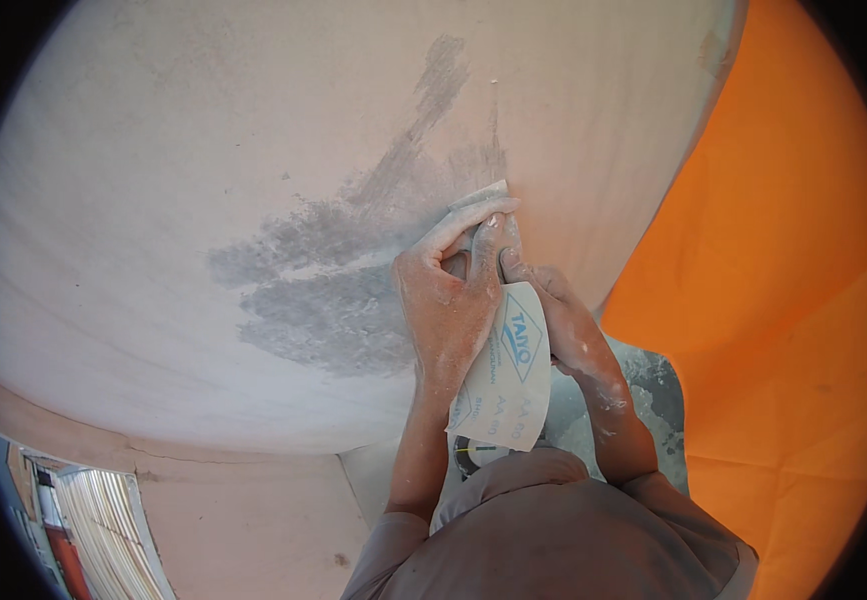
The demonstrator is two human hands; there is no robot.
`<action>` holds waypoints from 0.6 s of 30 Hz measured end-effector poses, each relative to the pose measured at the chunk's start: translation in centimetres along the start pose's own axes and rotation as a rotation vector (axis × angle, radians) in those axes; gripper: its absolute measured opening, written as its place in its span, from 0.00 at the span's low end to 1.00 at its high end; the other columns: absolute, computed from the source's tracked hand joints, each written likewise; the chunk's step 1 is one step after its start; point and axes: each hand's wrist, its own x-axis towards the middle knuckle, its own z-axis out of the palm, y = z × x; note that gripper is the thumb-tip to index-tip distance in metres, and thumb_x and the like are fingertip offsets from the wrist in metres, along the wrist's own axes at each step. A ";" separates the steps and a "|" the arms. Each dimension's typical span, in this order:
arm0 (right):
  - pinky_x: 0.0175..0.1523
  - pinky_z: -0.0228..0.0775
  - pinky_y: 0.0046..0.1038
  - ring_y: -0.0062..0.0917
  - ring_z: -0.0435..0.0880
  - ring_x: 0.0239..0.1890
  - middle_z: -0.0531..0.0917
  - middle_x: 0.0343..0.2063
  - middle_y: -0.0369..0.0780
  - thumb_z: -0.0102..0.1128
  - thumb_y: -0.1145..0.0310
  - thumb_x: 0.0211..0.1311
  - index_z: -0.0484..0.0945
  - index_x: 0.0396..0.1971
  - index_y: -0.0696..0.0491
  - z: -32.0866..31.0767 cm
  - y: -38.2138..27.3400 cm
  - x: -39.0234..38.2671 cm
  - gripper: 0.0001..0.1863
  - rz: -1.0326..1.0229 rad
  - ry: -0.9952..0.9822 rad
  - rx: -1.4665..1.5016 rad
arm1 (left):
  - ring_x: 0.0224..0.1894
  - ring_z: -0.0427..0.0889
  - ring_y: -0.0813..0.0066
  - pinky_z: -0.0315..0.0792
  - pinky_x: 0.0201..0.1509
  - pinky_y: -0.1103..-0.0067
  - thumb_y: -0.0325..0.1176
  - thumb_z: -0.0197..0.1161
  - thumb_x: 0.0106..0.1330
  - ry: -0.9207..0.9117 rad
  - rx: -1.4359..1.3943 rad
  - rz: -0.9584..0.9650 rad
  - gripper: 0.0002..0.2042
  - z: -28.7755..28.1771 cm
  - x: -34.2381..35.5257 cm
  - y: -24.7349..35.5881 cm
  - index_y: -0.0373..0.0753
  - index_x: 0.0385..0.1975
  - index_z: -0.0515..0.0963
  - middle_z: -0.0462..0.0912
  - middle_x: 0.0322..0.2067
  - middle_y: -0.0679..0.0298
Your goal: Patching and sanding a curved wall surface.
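Note:
My left hand (443,300), dusted white, is closed on the upper end of a folded strip of sandpaper (498,370) against the pale, curved surface (153,170), its thumb lying across the fold. My right hand (568,330) is just to the right and lower, its fingers also closed on the sandpaper. The printed back of the strip hangs down between my forearms. Rough grey patches (318,310) and a streak rising from them mark the surface left of and above my hands.
An orange sheet (763,300) fills the right side. Behind my forearms show a speckled grey surface (653,390) and a partly hidden round white-and-black object (478,455). A pinkish panel (243,520) and a slatted, pale opening (103,520) are at the lower left.

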 end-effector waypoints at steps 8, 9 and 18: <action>0.11 0.49 0.17 0.10 0.60 0.08 0.71 0.13 0.27 0.42 0.42 0.81 0.79 0.30 0.52 -0.2 -0.7 0.5 0.30 -0.051 -0.003 0.051 | 0.25 0.75 0.89 0.68 0.27 0.86 0.27 0.66 0.69 0.073 0.012 0.169 0.09 0.8 0.8 0.4 0.36 0.45 0.89 0.91 0.32 0.64; 0.11 0.49 0.17 0.10 0.60 0.08 0.71 0.13 0.27 0.42 0.42 0.81 0.79 0.30 0.52 -0.5 -1.3 0.5 0.30 -0.054 0.001 0.051 | 0.25 0.75 0.89 0.68 0.27 0.86 0.27 0.66 0.69 0.069 0.010 0.171 0.09 0.8 1.0 0.4 0.36 0.45 0.89 0.91 0.32 0.64; 0.10 0.51 0.16 0.09 0.66 0.08 0.75 0.15 0.29 0.42 0.42 0.81 0.79 0.29 0.52 -0.3 -1.9 0.4 0.30 -0.062 0.026 0.032 | 0.27 0.76 0.90 0.69 0.30 0.86 0.27 0.65 0.70 0.110 0.006 0.147 0.08 1.4 0.8 1.2 0.36 0.44 0.89 0.91 0.33 0.64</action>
